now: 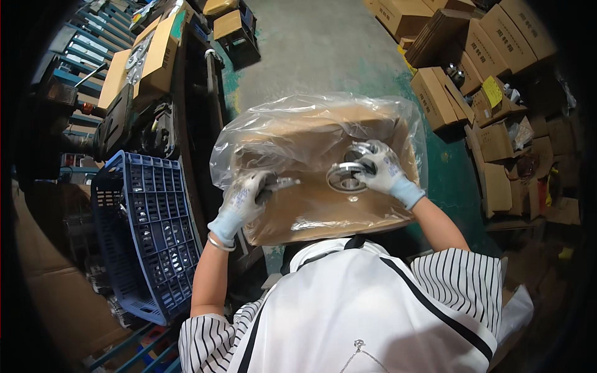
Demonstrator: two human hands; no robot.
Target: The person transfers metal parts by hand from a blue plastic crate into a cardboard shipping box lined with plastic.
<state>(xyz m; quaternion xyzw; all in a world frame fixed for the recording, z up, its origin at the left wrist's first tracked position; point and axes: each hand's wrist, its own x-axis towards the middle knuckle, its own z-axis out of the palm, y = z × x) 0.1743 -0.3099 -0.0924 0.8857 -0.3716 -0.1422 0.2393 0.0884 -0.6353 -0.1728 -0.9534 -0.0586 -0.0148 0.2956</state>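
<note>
In front of me is a cardboard box point(311, 214) lined with a clear plastic bag point(261, 133) that is folded out over its rim. My right hand point(380, 166), in a white glove with a light-blue cuff, grips a round shiny metal flange point(341, 180) with a hole in its middle, held over the box. Another metal piece point(356, 151) shows just beyond it by the same fingers; whether it is gripped too I cannot tell. My left hand point(247, 194), gloved alike, is closed round a small metal part point(286, 183) at the box's left side, mostly hidden by the fingers.
A blue plastic crate point(158, 230) stands tilted at my left. Beyond it an open carton point(155, 62) holds bagged metal parts beside dark machinery point(118, 124). A small stool point(233, 34) stands far ahead. Stacked cartons point(497, 43) and open boxes point(497, 186) line the right.
</note>
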